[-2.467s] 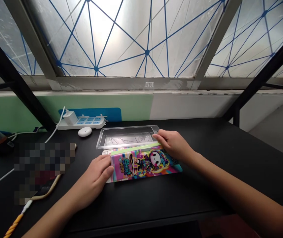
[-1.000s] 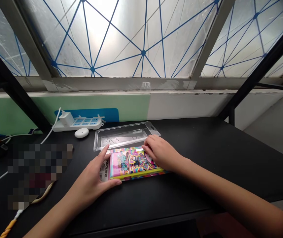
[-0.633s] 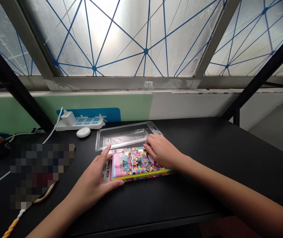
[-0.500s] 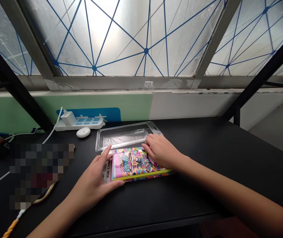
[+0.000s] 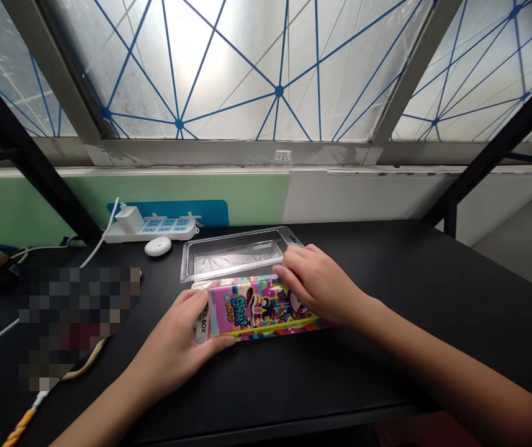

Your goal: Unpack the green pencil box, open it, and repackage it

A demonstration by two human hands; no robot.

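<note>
On 1 pencil box [image 5: 251, 308], 2 hands [image 5: 170, 335] [image 5: 316, 285].

The pencil box [image 5: 247, 308] carries a pink, yellow and multicoloured cartoon print. The tabletop [image 5: 410, 292] is black. The frosted white window pane [image 5: 228, 74] bears a blue triangular line pattern. The wall panel [image 5: 37, 202] is green and white.

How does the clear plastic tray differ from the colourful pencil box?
The clear plastic tray is transparent and unprinted, while the colourful pencil box is opaque, printed pink and yellow with a cartoon figure. The tray lies behind the box; the box has the left hand and right hand on it. Both are rectangular.
</note>
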